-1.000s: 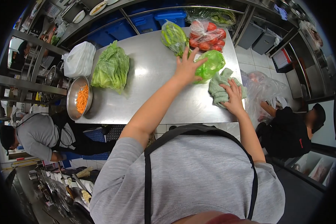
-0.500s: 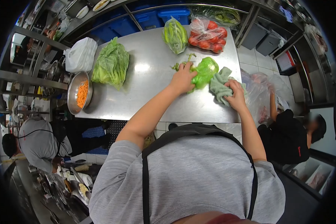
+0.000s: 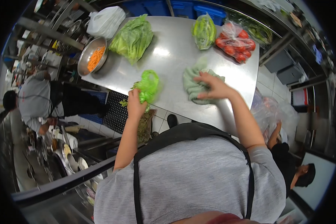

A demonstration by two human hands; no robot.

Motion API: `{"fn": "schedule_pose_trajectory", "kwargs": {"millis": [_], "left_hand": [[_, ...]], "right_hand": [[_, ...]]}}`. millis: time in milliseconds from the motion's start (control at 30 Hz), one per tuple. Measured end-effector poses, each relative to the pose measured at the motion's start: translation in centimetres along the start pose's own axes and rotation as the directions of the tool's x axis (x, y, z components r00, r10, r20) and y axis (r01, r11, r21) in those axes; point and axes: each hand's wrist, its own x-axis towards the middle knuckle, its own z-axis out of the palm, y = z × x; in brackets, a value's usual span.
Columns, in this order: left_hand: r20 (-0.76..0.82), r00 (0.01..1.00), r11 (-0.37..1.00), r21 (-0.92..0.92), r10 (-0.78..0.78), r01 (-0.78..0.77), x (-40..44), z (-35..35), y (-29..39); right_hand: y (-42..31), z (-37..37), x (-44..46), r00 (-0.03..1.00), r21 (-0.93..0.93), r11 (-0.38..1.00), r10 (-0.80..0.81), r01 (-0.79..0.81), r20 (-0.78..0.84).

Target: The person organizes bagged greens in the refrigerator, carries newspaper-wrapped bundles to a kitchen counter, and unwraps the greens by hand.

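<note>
My left hand (image 3: pixel 137 104) is closed around a bright green plastic bag (image 3: pixel 149 85), with some leafy stems (image 3: pixel 124 102) poking out beside the fingers. The bag is held at the table's near edge. Over a crumpled pale green cloth (image 3: pixel 194 84) on the steel table (image 3: pixel 171 56), my right hand (image 3: pixel 214 87) has its fingers spread apart. Those fingertips overlap the cloth, and whether they press on it I cannot tell.
Bagged lettuce (image 3: pixel 134 39), a bowl (image 3: pixel 82 61) of shredded carrot (image 3: pixel 96 59) and a white bag (image 3: pixel 106 21) occupy the left end. Bagged green vegetables (image 3: pixel 204 33) and tomatoes (image 3: pixel 237 44) lie at the back right. Co-workers (image 3: pixel 37 97) stand left and right (image 3: pixel 282 156).
My left hand has carried the green bag leftward to the table's near edge. The cloth has shifted left across the table, and my right hand's fingers have spread. My view has turned.
</note>
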Motion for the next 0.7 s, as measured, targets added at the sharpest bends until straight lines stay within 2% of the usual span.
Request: {"fn": "schedule_pose_trajectory", "kwargs": {"millis": [33,67,100,133,167,200,233,300,367,433,467,500,533,567,600,667,700], "left_hand": [[-0.034,0.999,0.999,-0.031,-0.038,0.037,-0.6,-0.4,-1.4],[-0.069,0.995,0.995,-0.065,-0.075,0.070,-1.3,-0.9,-2.4],[-0.083,0.992,0.994,-0.063,-0.093,0.088,-2.2,-1.7,-2.8],[-0.100,0.984,0.986,-0.098,-0.147,0.137,-2.9,-2.5,-2.9],[-0.132,0.972,0.975,-0.137,-0.193,0.175,-3.9,-3.0,-3.1],[-0.145,0.966,0.972,-0.136,-0.212,0.193,-5.0,-3.2,-3.4],[-0.149,0.958,0.963,-0.154,-0.244,0.221,-5.8,-3.3,-3.7],[-0.162,0.947,0.953,-0.168,-0.277,0.250,-7.3,-3.1,-4.5],[-0.169,0.932,0.941,-0.173,-0.321,0.292,-8.4,-3.1,-5.6],[-0.165,0.907,0.915,-0.194,-0.387,0.355,-10.0,-3.8,-6.7],[-0.150,0.878,0.880,-0.228,-0.454,0.417,-10.5,-4.6,-7.0],[-0.185,0.868,0.880,-0.221,-0.462,0.421,-11.4,-4.7,-8.3],[-0.221,0.857,0.880,-0.213,-0.466,0.424,-12.1,-4.8,-9.6],[-0.247,0.833,0.867,-0.205,-0.495,0.454,-12.7,-5.1,-10.2],[-0.245,0.813,0.847,-0.209,-0.529,0.488,-13.6,-4.9,-10.8],[-0.249,0.794,0.831,-0.207,-0.555,0.516,-14.8,-4.8,-12.3],[-0.250,0.785,0.824,-0.195,-0.567,0.532,-15.2,-4.6,-12.5]], "right_hand": [[0.0,-1.9,1.8,0.992,0.194,0.981,-0.041,0.016,0.123],[0.4,-4.2,3.4,0.947,-0.343,0.938,-0.155,0.052,-0.281],[1.7,-7.7,6.5,0.911,-0.096,0.986,0.089,-0.139,-0.403],[4.3,-9.8,8.4,0.773,-0.201,0.979,-0.158,0.040,-0.614],[5.3,-11.0,9.4,0.790,-0.370,0.908,-0.075,-0.199,-0.608],[5.9,-11.6,10.0,0.784,-0.512,0.751,0.011,-0.416,-0.620],[6.7,-11.9,10.3,0.792,-0.517,0.760,-0.004,-0.395,-0.611],[7.8,-12.3,10.7,0.916,-0.596,0.731,0.099,-0.332,-0.389],[8.2,-12.5,10.8,0.940,-0.595,0.770,0.017,-0.230,-0.341],[7.8,-13.4,10.6,0.884,-0.552,0.834,-0.238,-0.027,-0.402],[6.2,-13.6,10.1,0.890,-0.436,0.899,-0.160,-0.047,-0.427],[6.6,-13.5,9.5,0.846,-0.487,0.873,-0.275,0.020,-0.457],[7.7,-13.7,9.3,0.874,-0.465,0.878,-0.309,0.111,-0.375],[4.9,-13.9,8.5,0.907,-0.430,0.892,-0.287,0.136,-0.309],[3.6,-13.8,8.4,0.928,-0.309,0.932,-0.274,0.191,-0.253],[-0.8,-13.2,8.6,0.903,-0.215,0.912,-0.389,0.349,-0.181],[-3.2,-12.1,8.9,0.905,-0.207,0.911,-0.392,0.357,-0.165]]}}
